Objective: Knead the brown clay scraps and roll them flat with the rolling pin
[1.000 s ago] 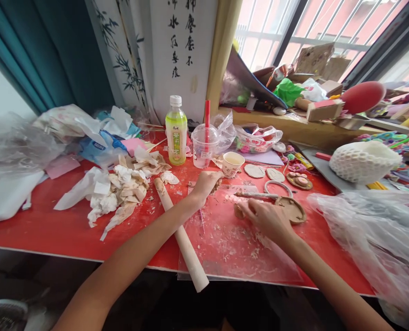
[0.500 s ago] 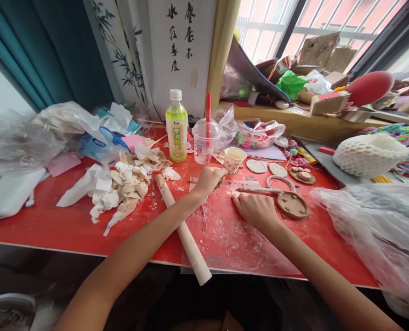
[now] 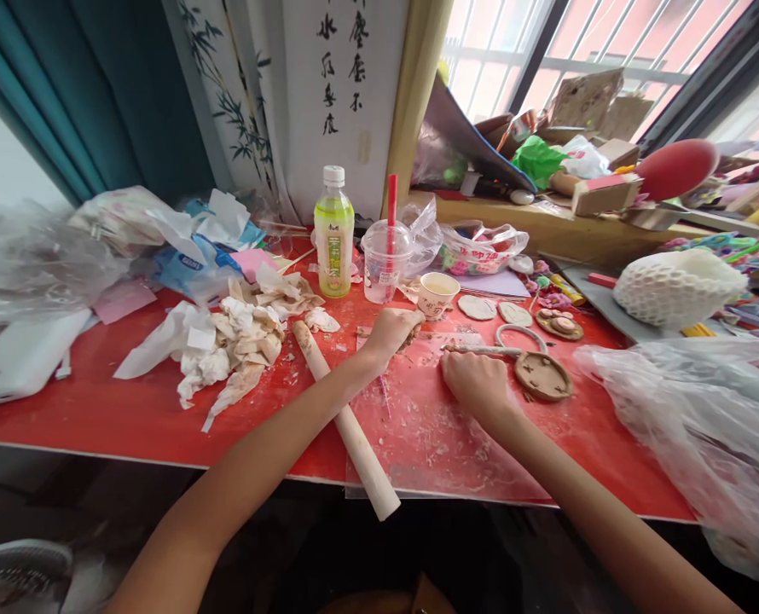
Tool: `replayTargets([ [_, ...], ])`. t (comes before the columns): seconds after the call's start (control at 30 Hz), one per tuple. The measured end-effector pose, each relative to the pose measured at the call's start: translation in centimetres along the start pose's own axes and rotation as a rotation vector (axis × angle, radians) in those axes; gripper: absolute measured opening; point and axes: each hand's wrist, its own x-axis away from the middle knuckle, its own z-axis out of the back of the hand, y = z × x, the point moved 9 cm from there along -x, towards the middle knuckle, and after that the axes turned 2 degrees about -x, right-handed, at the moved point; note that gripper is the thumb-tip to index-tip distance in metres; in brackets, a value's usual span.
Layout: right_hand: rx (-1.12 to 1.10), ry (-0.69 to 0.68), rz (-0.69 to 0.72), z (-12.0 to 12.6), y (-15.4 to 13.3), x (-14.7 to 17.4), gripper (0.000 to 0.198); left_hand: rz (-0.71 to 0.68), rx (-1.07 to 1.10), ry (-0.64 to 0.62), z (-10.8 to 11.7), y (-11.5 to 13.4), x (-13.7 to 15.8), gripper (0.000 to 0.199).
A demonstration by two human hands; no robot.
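My left hand [image 3: 393, 334] is closed over the clear plastic sheet [image 3: 431, 443], just in front of a paper cup [image 3: 436, 298]. A bit of brown clay shows by its fingers, but what they hold is hidden. My right hand [image 3: 478, 379] is curled shut, knuckles up, against the near side of a thin stick [image 3: 475, 349]; its fingertips are out of sight. Right of it lies a round brown clay piece [image 3: 544, 376] with a raised rim and small marks. Behind that are a pale ring [image 3: 521, 329] and two pale flat discs [image 3: 477, 307].
A wooden rolling rod [image 3: 354, 435] lies under my left forearm and juts past the table edge. Crumpled tissues [image 3: 239, 341], a drink bottle [image 3: 334, 239] and a plastic cup with a red straw [image 3: 383, 264] stand left and behind. Plastic bags [image 3: 686, 426] cover the right side.
My right hand has shifted slightly away from me, closer to the stick. My left hand stays in about the same place. The whole view has moved a little.
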Motion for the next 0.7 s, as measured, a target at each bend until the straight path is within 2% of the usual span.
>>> replayTargets([
  [0.1, -0.005, 0.018, 0.037, 0.2, 0.3, -0.3, 0.033, -0.023, -0.015, -0.007, -0.1, 0.2, 0.1, 0.032],
  [0.3, -0.107, 0.033, 0.355, 0.7, -0.8, -0.3, 0.039, -0.07, -0.065, -0.02, -0.3, 0.6, 0.1, 0.034],
  [0.4, -0.193, 0.054, 0.417, 0.5, -0.7, -0.1, 0.04, -0.083, -0.079, -0.028, -0.4, 0.7, 0.1, 0.035],
  [0.5, -0.299, 0.075, 0.391, 0.2, 0.4, -0.3, 0.048, -0.069, -0.088, -0.031, -0.4, 0.6, 0.1, 0.035],
  [0.6, -0.485, 0.119, 0.221, 0.3, 3.1, -0.8, 0.066, -0.042, -0.095, -0.039, -0.4, 0.3, 0.1, 0.034],
  [0.7, -0.603, 0.146, 0.061, 0.3, 5.3, -1.0, 0.067, -0.028, -0.098, -0.05, -0.5, 0.2, 0.1, 0.034],
])
